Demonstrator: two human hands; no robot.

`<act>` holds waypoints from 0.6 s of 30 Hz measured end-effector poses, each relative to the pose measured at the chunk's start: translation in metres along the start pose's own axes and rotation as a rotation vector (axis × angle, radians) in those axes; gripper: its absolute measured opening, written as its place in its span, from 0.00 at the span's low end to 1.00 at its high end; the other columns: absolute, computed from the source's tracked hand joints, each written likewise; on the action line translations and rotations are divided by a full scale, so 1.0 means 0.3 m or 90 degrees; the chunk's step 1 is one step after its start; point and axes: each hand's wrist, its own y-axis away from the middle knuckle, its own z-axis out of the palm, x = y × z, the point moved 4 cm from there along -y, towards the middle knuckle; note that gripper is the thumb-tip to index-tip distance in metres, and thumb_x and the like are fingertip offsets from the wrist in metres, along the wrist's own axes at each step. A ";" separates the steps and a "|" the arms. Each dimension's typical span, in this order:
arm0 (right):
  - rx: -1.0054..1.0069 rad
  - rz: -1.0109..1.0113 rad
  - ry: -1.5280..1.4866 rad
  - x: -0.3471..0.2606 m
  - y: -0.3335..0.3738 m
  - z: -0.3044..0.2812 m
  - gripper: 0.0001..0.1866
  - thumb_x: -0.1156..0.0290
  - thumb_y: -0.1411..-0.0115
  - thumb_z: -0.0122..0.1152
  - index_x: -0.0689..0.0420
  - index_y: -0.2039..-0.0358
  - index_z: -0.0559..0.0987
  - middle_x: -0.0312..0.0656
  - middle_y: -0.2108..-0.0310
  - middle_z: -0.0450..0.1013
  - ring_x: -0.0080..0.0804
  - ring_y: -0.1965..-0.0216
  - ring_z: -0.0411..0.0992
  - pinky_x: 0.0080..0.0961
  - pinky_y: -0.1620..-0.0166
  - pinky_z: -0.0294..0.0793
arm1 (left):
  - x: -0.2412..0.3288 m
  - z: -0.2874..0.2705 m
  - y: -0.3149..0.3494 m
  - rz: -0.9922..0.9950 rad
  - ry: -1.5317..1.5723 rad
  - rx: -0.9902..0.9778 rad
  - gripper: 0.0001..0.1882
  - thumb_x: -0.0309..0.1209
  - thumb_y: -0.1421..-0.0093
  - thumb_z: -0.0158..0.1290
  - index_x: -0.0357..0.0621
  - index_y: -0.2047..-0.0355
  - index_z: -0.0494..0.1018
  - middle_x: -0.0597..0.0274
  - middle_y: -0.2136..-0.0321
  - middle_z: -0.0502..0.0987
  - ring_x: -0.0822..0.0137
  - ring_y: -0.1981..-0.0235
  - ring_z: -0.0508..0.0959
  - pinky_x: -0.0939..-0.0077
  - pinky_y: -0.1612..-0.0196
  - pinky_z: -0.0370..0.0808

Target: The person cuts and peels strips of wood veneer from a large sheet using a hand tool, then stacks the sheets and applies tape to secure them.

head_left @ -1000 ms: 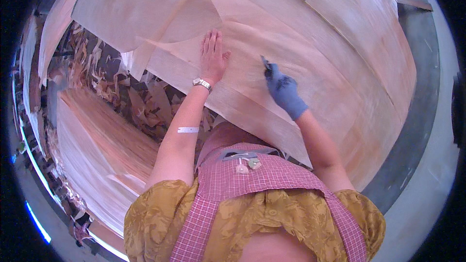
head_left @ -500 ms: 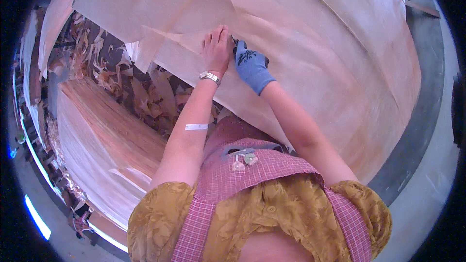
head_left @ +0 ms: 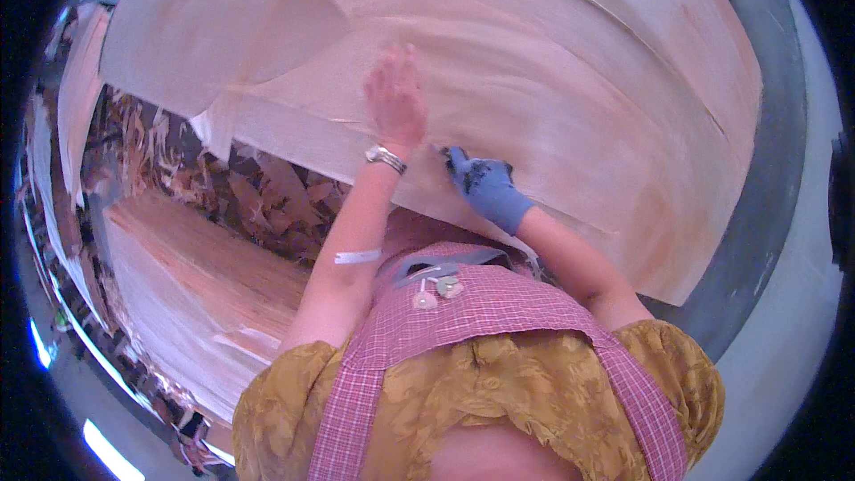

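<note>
A large, thin, pale pinkish wood veneer sheet (head_left: pixel 552 80) spreads before me, with ripples and soft folds in its surface. My left hand (head_left: pixel 397 102), bare and with a metal watch (head_left: pixel 385 158) at the wrist, is over the sheet, palm down and fingers stretched out; it is slightly blurred. Lower and to its right, my right hand (head_left: pixel 485 185) wears a blue glove with black marks. Its fingers are closed around a small dark tool (head_left: pixel 447 153) whose tip points toward the left wrist; most of the tool is hidden by the glove.
Torn veneer scraps (head_left: pixel 276 196) litter the gap at left. Beside them lies a stack of veneer sheets (head_left: pixel 209 258) with a rough, layered edge. A dark grey strip (head_left: pixel 757 151) borders the big sheet at right. A long slit or ridge (head_left: pixel 614 18) crosses the sheet.
My right hand has drawn back toward my body and slightly right, away from the left hand. The left hand now lies apart from it, fingers a little more spread. The view has shifted slightly.
</note>
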 end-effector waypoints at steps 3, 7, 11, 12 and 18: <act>-0.059 -0.019 0.056 0.084 0.072 -0.033 0.14 0.64 0.35 0.45 0.49 0.50 0.69 0.46 0.74 0.79 0.45 0.75 0.80 0.47 0.77 0.74 | 0.149 0.082 0.073 0.005 -0.062 -0.036 0.24 0.37 0.39 0.48 0.52 0.41 0.68 0.57 0.43 0.67 0.53 0.38 0.63 0.50 0.36 0.55; -0.014 -0.107 0.045 0.377 0.284 -0.009 0.13 0.65 0.37 0.46 0.49 0.52 0.71 0.43 0.77 0.77 0.44 0.77 0.78 0.46 0.77 0.72 | 0.130 0.092 0.084 0.015 -0.047 -0.030 0.26 0.38 0.38 0.47 0.56 0.39 0.65 0.60 0.41 0.66 0.54 0.38 0.62 0.47 0.34 0.52; -0.006 -0.140 0.075 0.700 0.469 0.031 0.13 0.64 0.38 0.48 0.48 0.53 0.72 0.41 0.79 0.75 0.44 0.78 0.76 0.45 0.77 0.71 | 0.143 0.086 0.079 0.015 -0.055 -0.032 0.26 0.38 0.38 0.47 0.58 0.38 0.64 0.63 0.40 0.65 0.57 0.37 0.62 0.48 0.34 0.50; 0.007 -0.145 0.063 0.777 0.516 0.044 0.13 0.63 0.38 0.49 0.48 0.53 0.73 0.40 0.78 0.76 0.43 0.77 0.76 0.44 0.75 0.71 | 0.143 0.086 0.087 0.017 -0.061 -0.027 0.26 0.38 0.38 0.47 0.58 0.38 0.64 0.63 0.39 0.65 0.57 0.37 0.62 0.48 0.33 0.50; -0.009 -0.052 0.102 1.259 0.832 0.081 0.10 0.60 0.38 0.53 0.46 0.58 0.77 0.41 0.66 0.76 0.42 0.67 0.76 0.43 0.63 0.73 | 0.152 0.077 0.081 0.018 -0.090 -0.036 0.26 0.37 0.37 0.45 0.56 0.37 0.64 0.61 0.40 0.65 0.56 0.37 0.61 0.48 0.33 0.50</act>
